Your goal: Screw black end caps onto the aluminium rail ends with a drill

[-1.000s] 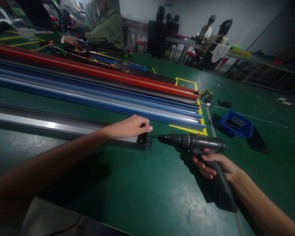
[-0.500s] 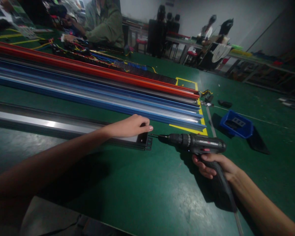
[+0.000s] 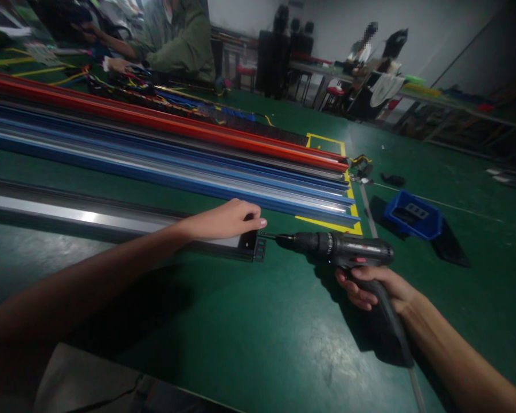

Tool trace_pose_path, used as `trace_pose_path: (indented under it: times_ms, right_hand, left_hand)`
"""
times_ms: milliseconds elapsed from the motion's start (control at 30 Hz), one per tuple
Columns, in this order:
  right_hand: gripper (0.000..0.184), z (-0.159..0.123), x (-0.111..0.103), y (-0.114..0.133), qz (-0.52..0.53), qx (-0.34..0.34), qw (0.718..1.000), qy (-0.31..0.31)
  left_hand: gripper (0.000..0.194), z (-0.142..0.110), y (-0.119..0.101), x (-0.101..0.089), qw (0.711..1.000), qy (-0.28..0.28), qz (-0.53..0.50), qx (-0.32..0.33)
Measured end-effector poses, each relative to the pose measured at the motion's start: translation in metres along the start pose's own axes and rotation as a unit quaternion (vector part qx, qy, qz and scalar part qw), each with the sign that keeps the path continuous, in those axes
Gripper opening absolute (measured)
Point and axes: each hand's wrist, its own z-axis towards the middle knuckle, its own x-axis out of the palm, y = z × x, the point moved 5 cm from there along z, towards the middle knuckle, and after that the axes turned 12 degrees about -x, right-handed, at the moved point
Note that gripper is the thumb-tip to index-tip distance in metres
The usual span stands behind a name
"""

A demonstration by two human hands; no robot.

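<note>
My right hand (image 3: 370,287) is wrapped round the grip of a black cordless drill (image 3: 348,248), held level and pointing left. Its long thin bit reaches the black end cap (image 3: 258,250) of a dark metal profile (image 3: 112,217) with a silver strip along its top. Across that end of the profile lies my left hand (image 3: 227,219), its fingers curled over the far side and the thumb close to the bit's tip. Those fingertips are partly hidden. Whether a screw sits at the tip is too small to tell.
Behind the profile lie long blue rails (image 3: 241,186) and a red rail (image 3: 198,123). A blue bin (image 3: 413,215) with small dark parts stands at right. Yellow tape (image 3: 327,223) marks the green table (image 3: 258,321). Across it, a person in a green jacket (image 3: 183,46) sits beside wiring (image 3: 124,80).
Both hands, the drill and the profile keep their places, with only a slight shift of the view. The co-worker's arm across the table has moved a little to the left.
</note>
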Motion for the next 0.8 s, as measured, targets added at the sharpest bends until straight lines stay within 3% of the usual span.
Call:
trace_pose_path:
  times_ms: [433,800]
  right_hand:
    - [0.032,0.003,0.0072,0.0018,-0.01,-0.023,0.998,0.051]
    - [0.025,0.0032,0.0081,0.0018,-0.01,-0.03,0.998,0.057]
  left_hand:
    - [0.044,0.0008,0.0013,0.0004,1.0,-0.005,0.002,0.004]
    - [0.044,0.0004,0.0008,0.0005,1.0,-0.004,0.004,-0.002]
